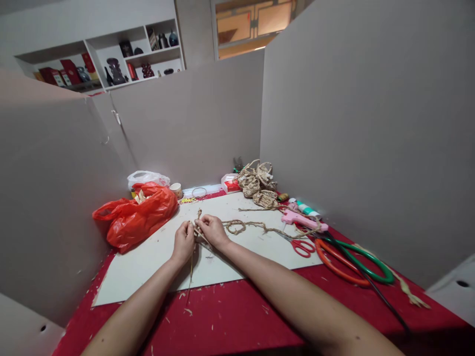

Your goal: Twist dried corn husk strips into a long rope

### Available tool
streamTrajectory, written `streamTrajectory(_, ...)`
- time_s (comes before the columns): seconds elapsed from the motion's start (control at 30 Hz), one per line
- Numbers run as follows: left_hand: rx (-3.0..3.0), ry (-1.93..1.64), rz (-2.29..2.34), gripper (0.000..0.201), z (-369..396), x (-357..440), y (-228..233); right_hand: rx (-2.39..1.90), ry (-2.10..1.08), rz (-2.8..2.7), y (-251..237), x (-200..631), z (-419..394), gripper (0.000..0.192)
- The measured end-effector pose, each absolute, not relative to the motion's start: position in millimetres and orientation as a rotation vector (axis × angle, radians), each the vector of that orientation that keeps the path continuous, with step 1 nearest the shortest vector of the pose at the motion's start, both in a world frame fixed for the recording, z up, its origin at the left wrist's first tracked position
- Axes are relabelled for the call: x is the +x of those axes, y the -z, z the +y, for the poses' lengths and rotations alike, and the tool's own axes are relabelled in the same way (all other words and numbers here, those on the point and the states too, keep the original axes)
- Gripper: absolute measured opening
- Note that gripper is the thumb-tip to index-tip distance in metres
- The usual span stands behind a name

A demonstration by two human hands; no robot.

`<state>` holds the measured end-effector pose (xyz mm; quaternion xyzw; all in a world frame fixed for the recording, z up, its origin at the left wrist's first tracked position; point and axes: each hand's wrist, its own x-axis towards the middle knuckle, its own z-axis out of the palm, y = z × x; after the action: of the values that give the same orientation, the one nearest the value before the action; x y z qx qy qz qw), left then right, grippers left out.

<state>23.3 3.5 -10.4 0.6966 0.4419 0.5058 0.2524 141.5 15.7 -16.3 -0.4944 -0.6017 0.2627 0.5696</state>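
Over the white board (237,257), my left hand (184,242) and my right hand (213,231) meet, both with fingers pinched on a twisted straw cord (256,224). A short knotted-looking end of it sticks up between them. Loose strands dangle below my left hand toward the board's front edge. From my right hand the cord runs rightward, makes a small loop and reaches a pink glue gun (297,217). Red-handled scissors (302,247) lie beside that gun. My fingers hide exactly how the strands cross.
A red plastic bag (141,222) slumps at left, with a white bag (148,178) behind it. Bundled straw cord (260,183) is piled at the back right. Large-handled shears, one handle orange (339,264), one green (371,262), lie on the red cloth (222,316). Grey panels enclose three sides.
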Motion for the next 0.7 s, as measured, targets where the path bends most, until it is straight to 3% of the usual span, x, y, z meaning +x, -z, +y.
streamTrajectory(0.7, 1.922, -1.296, 1.212, 0.028, 14, 19, 8, -1.44, -0.346, -1.644, 8, 146, 4, 0.021)
